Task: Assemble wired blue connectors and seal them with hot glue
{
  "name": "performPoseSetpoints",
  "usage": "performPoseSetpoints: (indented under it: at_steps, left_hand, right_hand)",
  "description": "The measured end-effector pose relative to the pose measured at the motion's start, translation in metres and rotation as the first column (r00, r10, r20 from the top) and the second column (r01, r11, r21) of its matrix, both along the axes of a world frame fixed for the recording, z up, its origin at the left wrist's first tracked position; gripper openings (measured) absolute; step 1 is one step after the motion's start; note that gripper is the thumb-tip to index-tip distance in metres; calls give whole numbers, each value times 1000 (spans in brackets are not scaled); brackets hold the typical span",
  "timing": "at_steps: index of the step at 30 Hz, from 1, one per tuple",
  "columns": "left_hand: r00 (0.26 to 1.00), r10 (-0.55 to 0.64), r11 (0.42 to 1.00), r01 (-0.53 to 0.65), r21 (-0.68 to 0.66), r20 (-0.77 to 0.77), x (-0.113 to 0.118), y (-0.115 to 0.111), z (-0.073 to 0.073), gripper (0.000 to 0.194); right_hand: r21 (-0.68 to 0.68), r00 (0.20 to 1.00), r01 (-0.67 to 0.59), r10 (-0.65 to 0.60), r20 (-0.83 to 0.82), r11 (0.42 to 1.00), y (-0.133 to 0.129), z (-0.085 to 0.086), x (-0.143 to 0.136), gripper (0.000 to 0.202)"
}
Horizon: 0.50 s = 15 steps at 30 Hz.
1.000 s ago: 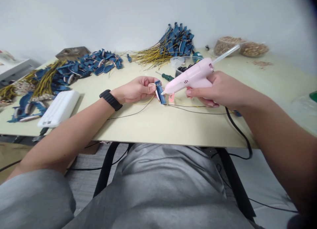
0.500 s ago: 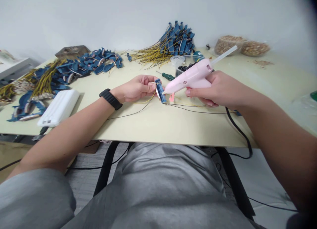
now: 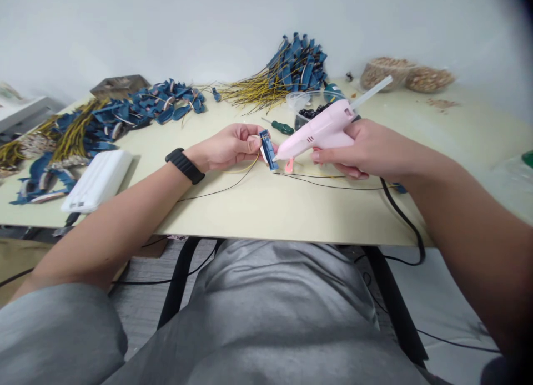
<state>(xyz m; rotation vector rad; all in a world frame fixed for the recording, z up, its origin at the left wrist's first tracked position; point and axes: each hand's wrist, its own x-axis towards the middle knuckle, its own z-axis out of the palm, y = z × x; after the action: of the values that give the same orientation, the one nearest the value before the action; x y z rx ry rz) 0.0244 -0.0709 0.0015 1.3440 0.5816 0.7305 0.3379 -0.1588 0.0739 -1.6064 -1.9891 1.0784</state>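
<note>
Near the middle of the table, my left hand (image 3: pixel 233 147) pinches a small blue piece (image 3: pixel 268 151) with a pale edge, held upright and slightly tilted. Thin yellow and dark wires run from it toward the lower left. My right hand (image 3: pixel 366 152) is wrapped round the handle of a pink glue gun (image 3: pixel 318 132), with a clear glue stick (image 3: pixel 372 92) poking out of its back end. The gun's nozzle is at the right side of the blue piece; whether they touch is too small to tell. A salmon-coloured bit (image 3: pixel 289 165) shows under the nozzle.
A green screwdriver (image 3: pixel 282 127) and a tub of black pieces (image 3: pixel 306 114) lie behind the gun. Bundles of blue pieces (image 3: pixel 297 63) stand at the back, more (image 3: pixel 125 110) at left. A white power bank (image 3: pixel 97 181) is by my left forearm. Bowls of chips (image 3: pixel 428 80) sit back right.
The blue piece and my left hand have shifted very slightly up and left. The glue gun has stayed beside the piece, its rear end a little further left.
</note>
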Motion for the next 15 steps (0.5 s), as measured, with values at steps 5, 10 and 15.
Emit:
performPoseSetpoints:
  at_steps: [5, 10, 15]
  left_hand:
    - [1000, -7, 1000, 7, 9, 0, -1, 0, 0, 52]
    - [999, 28, 999, -28, 19, -18, 1, -3, 2, 45]
    - [999, 48, 998, -48, 29, -9, 2, -3, 2, 39]
  right_hand:
    - [-29, 999, -9, 8, -44, 1000, 5, -2, 10, 47]
    - [-29, 988, -11, 6, -152, 1000, 7, -4, 15, 48]
    - [-19, 992, 14, -16, -128, 1000, 3, -3, 7, 42]
